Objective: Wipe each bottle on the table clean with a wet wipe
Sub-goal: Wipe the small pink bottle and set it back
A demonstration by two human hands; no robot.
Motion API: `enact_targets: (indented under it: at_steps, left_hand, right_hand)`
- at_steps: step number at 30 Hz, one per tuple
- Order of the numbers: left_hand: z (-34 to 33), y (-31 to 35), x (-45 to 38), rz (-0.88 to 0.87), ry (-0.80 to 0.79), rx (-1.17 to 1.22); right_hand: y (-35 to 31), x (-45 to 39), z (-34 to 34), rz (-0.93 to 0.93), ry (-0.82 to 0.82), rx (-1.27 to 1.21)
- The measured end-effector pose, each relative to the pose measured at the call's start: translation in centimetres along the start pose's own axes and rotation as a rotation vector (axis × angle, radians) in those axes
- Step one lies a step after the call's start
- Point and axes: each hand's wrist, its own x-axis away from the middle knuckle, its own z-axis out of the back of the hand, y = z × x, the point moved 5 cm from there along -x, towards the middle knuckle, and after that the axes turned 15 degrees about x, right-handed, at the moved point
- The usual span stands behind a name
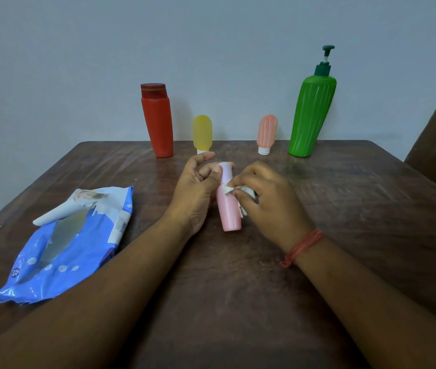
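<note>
The pink bottle (228,209) is held between the two hands near the middle of the table (344,209), its base seeming to rest on the wood and its long axis running from the base, nearest the person, up and away to the pale cap at the far end. The left hand (195,193) is set against the bottle's left side; its grip is curled about the upper part, with the thumb and a fingertip laid near the cap and the forefinger raised free. The right hand (267,201) is placed just to the right of the bottle, and a crumpled white wet wipe (234,189) is pinched in its fingertips and pressed on the shoulder, below the cap. The wipe thus lies high on the axis, so most of the body below it is uncovered; the coming stroke is judged to run down that axis toward the base, while the bottle is steadied or turned by the left hand. Four more bottles are stood along the far edge: red (157,121), yellow (202,133), a small peach one (267,134) and a green pump bottle (311,113). The blue wipe packet (70,246) is left lying at the left, well apart from the hands.
</note>
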Motion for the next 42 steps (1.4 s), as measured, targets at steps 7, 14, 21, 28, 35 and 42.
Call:
enact_targets:
  at_steps: [7, 14, 21, 28, 35, 42]
  left_hand:
    - [0.4, -0.1, -0.3, 0.003, 0.029, -0.008]
    - [0.7, -0.1, -0.5, -0.042, 0.040, -0.009]
    - [0.8, -0.2, -0.6, -0.049, 0.039, -0.036]
    - [1.0, -0.2, -0.7, -0.044, 0.058, -0.056]
    - [1.1, -0.2, -0.6, -0.019, 0.106, -0.029]
    - [0.9, 0.0, -0.2, 0.012, 0.132, -0.009]
  right_hand:
    - [0.0, 0.6, -0.4, 0.079, -0.101, -0.046]
    - [0.7, 1.1, -0.9, 0.140, -0.196, -0.111]
    - [0.7, 1.0, -0.5, 0.170, -0.234, -0.154]
    - [0.1, 1.2, -0.7, 0.171, -0.313, -0.165]
    - [0.1, 1.7, -0.8, 0.141, -0.277, -0.132]
    - [0.9, 1.4, 0.0, 0.097, -0.209, -0.115]
